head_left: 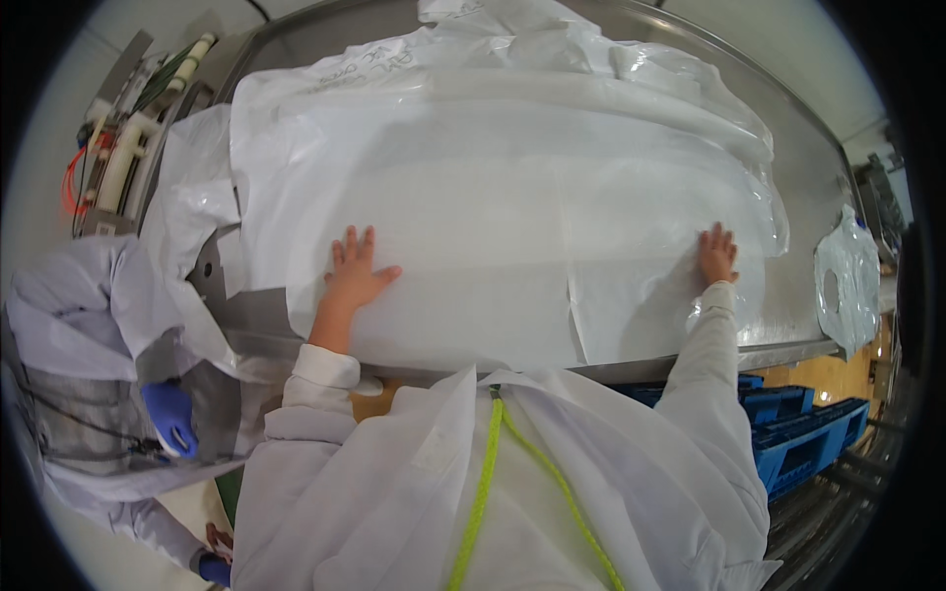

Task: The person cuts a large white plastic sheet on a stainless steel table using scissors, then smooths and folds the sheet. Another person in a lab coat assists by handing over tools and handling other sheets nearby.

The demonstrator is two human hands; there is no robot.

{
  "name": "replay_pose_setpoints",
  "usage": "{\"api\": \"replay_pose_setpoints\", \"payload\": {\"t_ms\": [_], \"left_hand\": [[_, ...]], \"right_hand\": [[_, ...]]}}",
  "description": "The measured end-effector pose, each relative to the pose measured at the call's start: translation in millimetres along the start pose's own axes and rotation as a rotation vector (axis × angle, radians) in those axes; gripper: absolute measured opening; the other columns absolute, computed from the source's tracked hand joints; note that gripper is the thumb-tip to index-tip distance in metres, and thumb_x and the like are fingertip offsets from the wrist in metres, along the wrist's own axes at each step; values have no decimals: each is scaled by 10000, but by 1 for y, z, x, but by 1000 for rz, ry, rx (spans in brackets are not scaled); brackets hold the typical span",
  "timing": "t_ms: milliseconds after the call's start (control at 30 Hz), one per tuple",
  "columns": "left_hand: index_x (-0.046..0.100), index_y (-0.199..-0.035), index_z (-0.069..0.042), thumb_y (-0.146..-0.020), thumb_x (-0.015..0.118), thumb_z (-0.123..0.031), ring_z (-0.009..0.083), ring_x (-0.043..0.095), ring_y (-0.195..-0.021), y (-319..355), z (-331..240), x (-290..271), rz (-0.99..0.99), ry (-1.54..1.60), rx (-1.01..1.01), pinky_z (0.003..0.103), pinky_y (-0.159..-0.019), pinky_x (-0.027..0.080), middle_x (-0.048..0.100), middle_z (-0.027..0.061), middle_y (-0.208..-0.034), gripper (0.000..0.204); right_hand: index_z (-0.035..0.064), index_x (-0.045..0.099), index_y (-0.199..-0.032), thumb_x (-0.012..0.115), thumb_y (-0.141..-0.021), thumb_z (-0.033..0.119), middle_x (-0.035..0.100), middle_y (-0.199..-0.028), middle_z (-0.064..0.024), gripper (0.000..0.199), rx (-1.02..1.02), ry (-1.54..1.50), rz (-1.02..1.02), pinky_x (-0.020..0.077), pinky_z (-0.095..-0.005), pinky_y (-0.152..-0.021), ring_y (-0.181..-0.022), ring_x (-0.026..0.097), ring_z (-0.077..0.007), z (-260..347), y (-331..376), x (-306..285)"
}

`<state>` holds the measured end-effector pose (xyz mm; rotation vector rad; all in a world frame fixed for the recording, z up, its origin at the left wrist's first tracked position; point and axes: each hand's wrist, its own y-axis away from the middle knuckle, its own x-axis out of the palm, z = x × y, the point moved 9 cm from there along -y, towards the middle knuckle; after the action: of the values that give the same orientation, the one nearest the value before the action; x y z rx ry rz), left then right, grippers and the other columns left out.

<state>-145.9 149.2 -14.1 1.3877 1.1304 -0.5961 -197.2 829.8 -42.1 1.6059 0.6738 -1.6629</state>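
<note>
1. I see the white sheet [512, 197], wide, translucent and creased, filling the frame's centre on the steel table [818, 187].
2. My left hand [353, 276] lies flat, fingers spread, gripping nothing.
3. My right hand [717, 254] presses flat too.

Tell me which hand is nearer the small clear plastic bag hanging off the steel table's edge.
Right. The right hand lies flat nearest the small clear plastic bag; the left hand presses far across the large white plastic sheet.

Plastic sheet [512, 187] lies on the table [808, 177]; both hands on it; pallets [798, 433] below right.
</note>
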Motion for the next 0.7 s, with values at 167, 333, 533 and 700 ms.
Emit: {"api": "replay_pose_setpoints", "payload": {"t_ms": [167,333,533,700], "left_hand": [[220,-1437,-197,-823,546,-519,348,91,-1383,41,85,1,-129,55,-228,629,-1010,218,85,120,-1513,765],[581,-1130,-113,-848,550,-373,303,493,-1113,80,111,-17,-565,102,3,515,-917,364,532,140,-1190,385],[655,-880,-89,-824,587,-245,272,582,-937,104,106,-27,-769,140,-63,511,-863,391,641,88,-927,180],[610,-1069,-59,-847,565,-249,333,451,-1169,160,111,-8,-1035,318,-36,522,-996,295,523,163,-1196,295]], "right_hand": [[264,213,-1428,273,-907,571,126,-1514,-63,607,195,27,-28,136,-640,-1034,-1380,97,-362,-3,-10,-7],[136,219,-1429,266,-935,514,168,-1493,-140,624,-367,151,-111,142,-609,-1049,-1373,129,-369,170,57,13],[90,252,-1416,373,-936,414,192,-1483,-157,591,-1239,35,-54,163,-628,-1028,-1362,164,-374,386,292,59],[92,257,-1414,378,-934,397,179,-1485,-159,581,-1562,20,95,149,-632,-1027,-1361,153,-390,440,427,52]]}}
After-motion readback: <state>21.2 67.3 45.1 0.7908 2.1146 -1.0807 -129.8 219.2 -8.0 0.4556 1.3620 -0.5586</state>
